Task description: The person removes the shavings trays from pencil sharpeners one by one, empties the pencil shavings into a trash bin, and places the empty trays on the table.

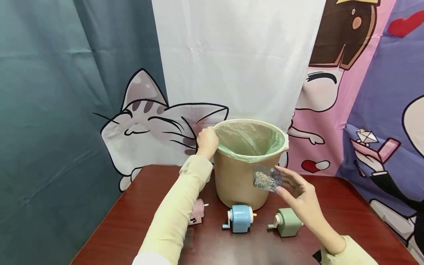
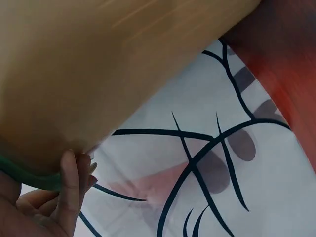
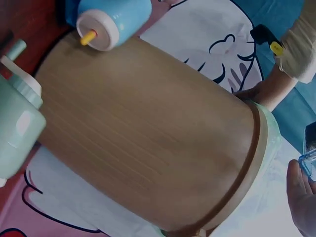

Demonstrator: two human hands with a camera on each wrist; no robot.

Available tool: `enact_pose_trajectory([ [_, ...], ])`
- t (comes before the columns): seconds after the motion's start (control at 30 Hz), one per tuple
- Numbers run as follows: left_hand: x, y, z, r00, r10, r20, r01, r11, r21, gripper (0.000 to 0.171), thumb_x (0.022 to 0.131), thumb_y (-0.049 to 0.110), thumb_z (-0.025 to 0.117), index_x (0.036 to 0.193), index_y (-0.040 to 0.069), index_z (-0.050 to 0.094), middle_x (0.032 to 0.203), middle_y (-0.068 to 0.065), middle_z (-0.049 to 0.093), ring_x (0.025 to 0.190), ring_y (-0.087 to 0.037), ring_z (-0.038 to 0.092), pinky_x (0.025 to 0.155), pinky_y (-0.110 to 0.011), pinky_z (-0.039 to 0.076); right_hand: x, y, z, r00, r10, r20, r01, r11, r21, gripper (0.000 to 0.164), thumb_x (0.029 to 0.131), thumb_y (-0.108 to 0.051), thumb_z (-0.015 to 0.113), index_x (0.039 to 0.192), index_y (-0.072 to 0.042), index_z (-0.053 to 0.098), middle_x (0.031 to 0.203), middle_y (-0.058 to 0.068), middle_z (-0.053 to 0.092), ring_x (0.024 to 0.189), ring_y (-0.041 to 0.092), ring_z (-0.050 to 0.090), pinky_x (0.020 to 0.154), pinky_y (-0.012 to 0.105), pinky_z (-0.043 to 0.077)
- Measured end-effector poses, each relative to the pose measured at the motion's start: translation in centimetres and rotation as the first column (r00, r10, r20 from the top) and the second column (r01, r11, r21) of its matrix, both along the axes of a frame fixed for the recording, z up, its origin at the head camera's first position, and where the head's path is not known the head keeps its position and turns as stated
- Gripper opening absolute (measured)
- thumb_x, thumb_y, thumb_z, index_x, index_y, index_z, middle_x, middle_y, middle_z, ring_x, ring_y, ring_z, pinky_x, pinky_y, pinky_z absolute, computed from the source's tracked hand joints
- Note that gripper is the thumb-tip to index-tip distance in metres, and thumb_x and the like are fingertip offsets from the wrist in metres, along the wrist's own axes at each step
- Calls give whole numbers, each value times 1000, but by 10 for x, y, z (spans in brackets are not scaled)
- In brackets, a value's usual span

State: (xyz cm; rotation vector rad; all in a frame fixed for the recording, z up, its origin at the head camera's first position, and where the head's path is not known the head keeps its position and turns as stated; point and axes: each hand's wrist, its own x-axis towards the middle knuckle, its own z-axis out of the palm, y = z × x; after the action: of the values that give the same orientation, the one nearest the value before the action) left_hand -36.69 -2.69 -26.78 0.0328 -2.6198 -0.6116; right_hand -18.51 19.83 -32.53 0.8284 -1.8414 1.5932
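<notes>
A beige trash bin (image 1: pixel 238 180) with a thin green liner bag (image 1: pixel 249 159) folded over its rim stands on the table. My left hand (image 1: pixel 207 142) grips the bin's left rim; in the left wrist view its fingers (image 2: pixel 70 190) curl at the rim against the outer wall. Between thumb and fingers my right hand (image 1: pixel 302 200) holds a small clear shavings drawer (image 1: pixel 264 180), tilted, in front of the bin's right side and below the rim. Pale and grey pencil shavings lie inside it. At the right wrist view's edge, only part of the drawer (image 3: pixel 310 160) shows.
In front of the bin stand a blue crank pencil sharpener (image 1: pixel 241 219) and a green one (image 1: pixel 289 222). A pink sharpener (image 1: pixel 197 210) is partly behind my left sleeve, near a clear piece (image 1: pixel 189 239) on the table (image 1: pixel 251 250). A printed curtain (image 1: pixel 238 55) hangs behind.
</notes>
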Motion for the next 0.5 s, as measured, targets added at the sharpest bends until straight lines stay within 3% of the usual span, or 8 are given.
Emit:
enact_pose_trajectory([
  [0.13, 1, 4, 3, 999, -8, 36, 9, 999, -39, 24, 93, 10, 45, 97, 1, 67, 99, -17, 70, 92, -33, 67, 72, -43, 55, -6, 2, 14, 1000, 4, 11, -3, 1000, -14, 44, 77, 22, 57, 120, 14, 54, 115, -3, 67, 98, 4, 64, 84, 12, 48],
  [0.37, -1, 4, 7, 999, 0, 46, 5, 993, -114, 30, 97, 10, 38, 101, 1, 66, 103, -17, 70, 94, -32, 67, 74, -42, 55, -27, -1, 43, 985, -162, 54, 157, 984, 86, 40, 79, 15, 61, 118, 10, 58, 107, -16, 67, 94, -2, 63, 80, 10, 48],
  [0.5, 0, 4, 5, 998, 2, 61, 5, 993, -114, 33, 99, 11, 35, 104, 0, 66, 103, -17, 69, 93, -32, 67, 74, -42, 55, -41, 0, 57, 981, -181, 66, 174, 979, 103, 38, 81, 11, 62, 119, 10, 58, 101, -18, 67, 93, -3, 63, 79, 10, 49],
])
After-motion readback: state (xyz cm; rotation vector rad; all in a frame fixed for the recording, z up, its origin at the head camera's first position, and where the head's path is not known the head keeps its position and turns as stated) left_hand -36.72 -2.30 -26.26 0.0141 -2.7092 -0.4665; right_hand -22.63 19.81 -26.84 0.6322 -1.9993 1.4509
